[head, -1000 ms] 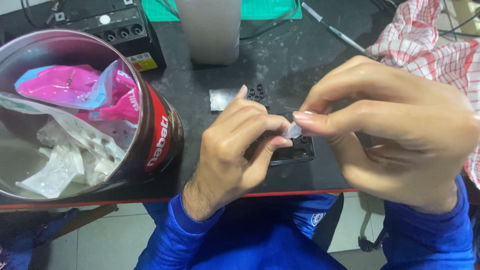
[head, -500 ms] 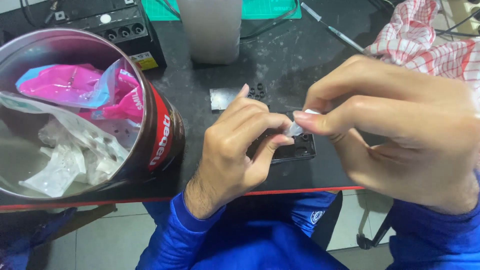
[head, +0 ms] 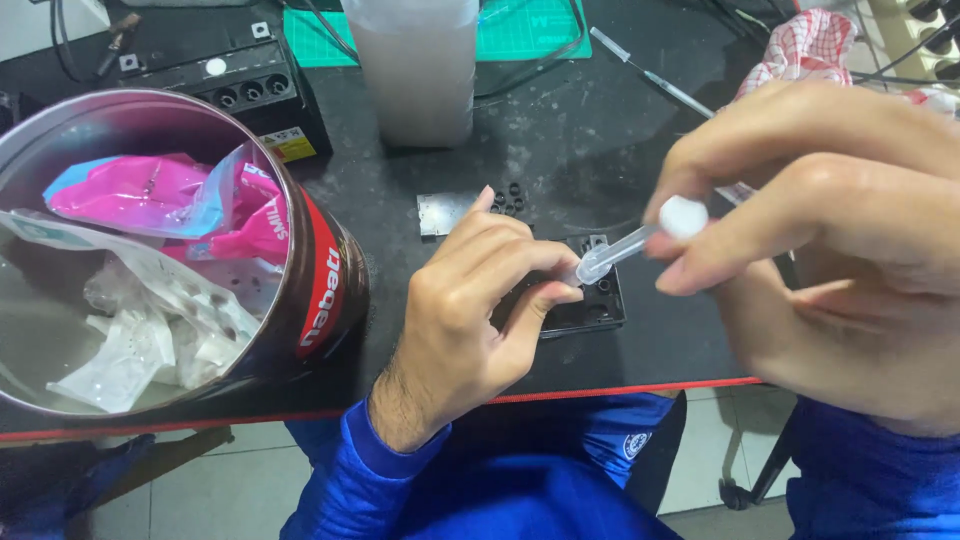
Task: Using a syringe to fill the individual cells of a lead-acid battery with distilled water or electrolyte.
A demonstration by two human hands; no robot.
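At your nine o'clock, a round tin (head: 330,290) with a red label band holds pink packets (head: 150,195) and clear wrappers (head: 140,340); a yellow label (head: 288,146) marks the black box (head: 240,90) at eleven.

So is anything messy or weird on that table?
A little. The round tin lies tipped on its side at the desk's front edge, open, with pink and clear wrappers crumpled inside. Pale dusty smudges mark the black desk. The syringe between the left hand and right hand looks fine.
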